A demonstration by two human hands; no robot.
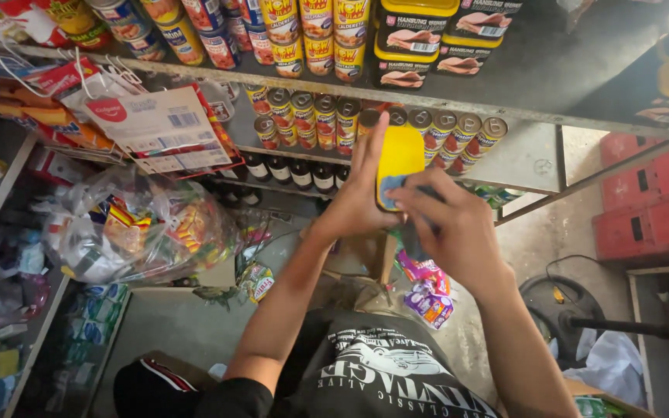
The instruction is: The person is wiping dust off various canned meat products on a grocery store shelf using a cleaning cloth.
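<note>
My left hand holds a flat yellow rectangular tin upright from its left side, fingers pointing up along its edge. My right hand presses a dark blue-grey cloth against the lower front of the tin. Both hands are raised in front of metal shelves. Directly behind the tin stands a row of round cans with red and yellow labels.
The upper shelf carries more cans and flat yellow tins. Dark bottles stand lower down. Clear bags of snacks hang at left. Red crates are stacked at right. Small packets lie on the floor.
</note>
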